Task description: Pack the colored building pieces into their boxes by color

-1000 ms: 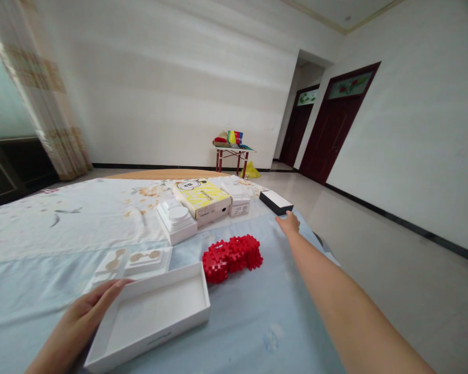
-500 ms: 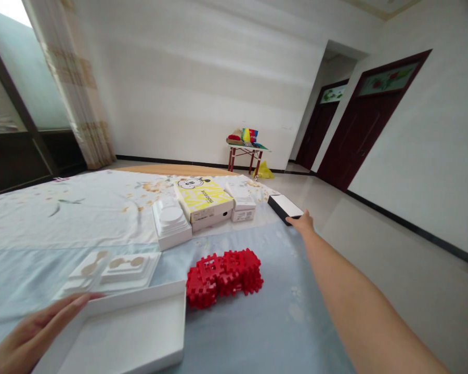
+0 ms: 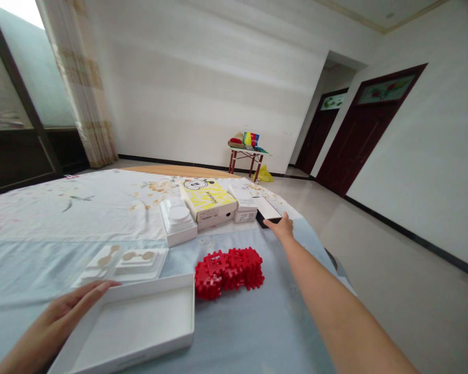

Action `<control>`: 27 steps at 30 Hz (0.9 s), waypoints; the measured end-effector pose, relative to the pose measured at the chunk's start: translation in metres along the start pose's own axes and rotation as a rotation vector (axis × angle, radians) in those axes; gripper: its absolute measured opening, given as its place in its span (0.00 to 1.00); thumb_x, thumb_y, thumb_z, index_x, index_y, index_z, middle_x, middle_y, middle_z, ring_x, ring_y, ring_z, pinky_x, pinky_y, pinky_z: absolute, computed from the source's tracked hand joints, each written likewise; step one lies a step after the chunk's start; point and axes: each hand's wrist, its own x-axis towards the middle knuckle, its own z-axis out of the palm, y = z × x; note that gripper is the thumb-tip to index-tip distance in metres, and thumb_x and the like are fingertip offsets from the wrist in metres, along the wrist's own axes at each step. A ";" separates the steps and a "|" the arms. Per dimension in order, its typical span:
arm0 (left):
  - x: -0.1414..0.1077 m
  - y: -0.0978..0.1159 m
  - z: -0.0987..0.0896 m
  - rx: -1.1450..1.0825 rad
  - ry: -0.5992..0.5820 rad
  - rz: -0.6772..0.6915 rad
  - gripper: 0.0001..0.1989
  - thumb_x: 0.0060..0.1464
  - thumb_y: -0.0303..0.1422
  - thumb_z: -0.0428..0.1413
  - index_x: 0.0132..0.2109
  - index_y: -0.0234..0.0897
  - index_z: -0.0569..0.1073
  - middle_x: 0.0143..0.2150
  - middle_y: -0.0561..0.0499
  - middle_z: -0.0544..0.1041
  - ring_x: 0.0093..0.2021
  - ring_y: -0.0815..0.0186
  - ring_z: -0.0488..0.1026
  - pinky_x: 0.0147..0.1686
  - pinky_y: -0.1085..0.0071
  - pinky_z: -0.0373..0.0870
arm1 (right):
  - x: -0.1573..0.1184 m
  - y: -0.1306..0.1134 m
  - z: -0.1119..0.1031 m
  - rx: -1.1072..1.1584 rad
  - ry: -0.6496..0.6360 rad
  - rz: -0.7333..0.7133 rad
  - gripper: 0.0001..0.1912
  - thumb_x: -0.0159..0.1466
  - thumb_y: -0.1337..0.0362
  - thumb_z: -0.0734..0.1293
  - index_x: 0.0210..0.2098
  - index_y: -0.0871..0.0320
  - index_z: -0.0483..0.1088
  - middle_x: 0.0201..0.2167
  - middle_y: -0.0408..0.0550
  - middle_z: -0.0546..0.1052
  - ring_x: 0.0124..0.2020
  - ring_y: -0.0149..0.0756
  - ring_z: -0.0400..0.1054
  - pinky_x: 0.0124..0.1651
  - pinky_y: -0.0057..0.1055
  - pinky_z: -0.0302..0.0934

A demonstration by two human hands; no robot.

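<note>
Stretched out to the far right, my right hand [image 3: 281, 227] grips the near end of a black box with a white top [image 3: 268, 209], which rests on the table beside a white box [image 3: 245, 203]. My left hand [image 3: 76, 306] lies along the left wall of a shallow white box lid [image 3: 148, 317], its fingers closed over the rim; the inside of the lid is bare. Just right of the lid sits a clump of red interlocking plastic pieces [image 3: 230, 272]. Behind the lid lie white trays with tan cutouts [image 3: 138, 259].
A yellow and white cartoon box [image 3: 208, 200] stands mid-table, with a white box holding stacked white pieces [image 3: 178, 223] to its left. A flowered and pale blue cloth [image 3: 113, 208] covers the round table. A small table [image 3: 247, 150] with colourful items stands by the wall.
My right hand has moved the black box left, up beside the white box. My left hand stays on the lid. The whole view has shifted slightly.
</note>
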 end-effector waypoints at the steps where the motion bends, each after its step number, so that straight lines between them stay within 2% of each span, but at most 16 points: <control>1: -0.004 0.005 -0.002 -0.051 -0.072 0.001 0.27 0.36 0.59 0.51 0.34 0.44 0.77 0.40 0.56 0.78 0.41 0.57 0.73 0.38 0.71 0.72 | -0.005 -0.002 -0.003 0.040 0.037 -0.012 0.47 0.45 0.51 0.68 0.58 0.67 0.51 0.54 0.68 0.60 0.56 0.55 0.53 0.54 0.44 0.51; 4: -0.015 0.021 -0.004 -0.145 -0.156 -0.017 0.27 0.38 0.56 0.53 0.39 0.41 0.76 0.39 0.54 0.78 0.41 0.57 0.73 0.35 0.72 0.71 | -0.030 -0.016 -0.011 0.136 0.060 -0.104 0.34 0.52 0.56 0.62 0.55 0.66 0.55 0.53 0.63 0.63 0.54 0.48 0.57 0.54 0.40 0.53; 6: -0.020 0.029 -0.004 -0.183 -0.188 -0.013 0.27 0.40 0.54 0.52 0.41 0.39 0.75 0.35 0.53 0.79 0.37 0.57 0.74 0.30 0.73 0.70 | -0.057 -0.031 -0.014 0.221 -0.035 -0.219 0.27 0.55 0.57 0.60 0.52 0.63 0.61 0.49 0.57 0.68 0.49 0.41 0.64 0.51 0.35 0.57; 9: -0.023 0.034 -0.004 -0.206 -0.236 0.011 0.27 0.43 0.52 0.52 0.43 0.37 0.74 0.34 0.51 0.78 0.35 0.58 0.73 0.28 0.73 0.69 | -0.107 -0.061 -0.025 0.401 -0.238 -0.495 0.21 0.57 0.56 0.59 0.46 0.61 0.65 0.44 0.53 0.72 0.45 0.38 0.66 0.49 0.35 0.59; 11: -0.022 0.034 -0.006 -0.213 -0.256 0.031 0.26 0.44 0.52 0.51 0.42 0.36 0.74 0.35 0.49 0.78 0.35 0.58 0.73 0.29 0.73 0.69 | -0.140 -0.080 -0.036 0.407 -0.307 -0.656 0.18 0.57 0.57 0.60 0.44 0.57 0.67 0.43 0.50 0.73 0.44 0.37 0.66 0.50 0.36 0.58; 13: -0.020 0.032 -0.008 -0.204 -0.261 0.064 0.25 0.43 0.52 0.52 0.40 0.37 0.75 0.35 0.49 0.78 0.36 0.59 0.73 0.30 0.73 0.68 | -0.166 -0.097 -0.049 0.377 -0.320 -0.776 0.17 0.57 0.58 0.61 0.44 0.56 0.68 0.42 0.49 0.73 0.45 0.37 0.66 0.51 0.36 0.57; 17: -0.016 0.028 -0.013 -0.159 -0.292 0.143 0.22 0.41 0.49 0.55 0.38 0.40 0.77 0.36 0.51 0.79 0.38 0.61 0.73 0.34 0.75 0.68 | -0.196 -0.113 -0.062 0.206 -0.470 -0.888 0.20 0.57 0.55 0.62 0.47 0.54 0.67 0.45 0.49 0.72 0.49 0.39 0.63 0.53 0.38 0.54; 21: -0.014 0.027 -0.021 -0.142 -0.302 0.186 0.20 0.41 0.48 0.55 0.37 0.39 0.78 0.35 0.51 0.79 0.37 0.62 0.73 0.36 0.75 0.67 | -0.204 -0.110 -0.057 -0.033 -0.665 -1.000 0.34 0.49 0.47 0.67 0.52 0.54 0.64 0.53 0.51 0.66 0.58 0.47 0.51 0.58 0.44 0.45; 24: -0.012 0.023 -0.026 -0.158 -0.274 0.163 0.21 0.40 0.48 0.56 0.37 0.39 0.78 0.36 0.51 0.79 0.37 0.61 0.73 0.35 0.75 0.68 | -0.204 -0.105 -0.052 -0.135 -0.707 -1.026 0.42 0.44 0.46 0.70 0.55 0.54 0.60 0.57 0.52 0.61 0.61 0.50 0.44 0.60 0.48 0.37; 27: -0.011 0.018 -0.028 -0.217 -0.282 0.100 0.22 0.41 0.48 0.55 0.39 0.38 0.77 0.35 0.51 0.79 0.35 0.62 0.74 0.32 0.75 0.68 | -0.203 -0.104 -0.051 -0.150 -0.699 -1.017 0.45 0.43 0.47 0.70 0.57 0.54 0.57 0.59 0.53 0.57 0.62 0.50 0.42 0.60 0.49 0.35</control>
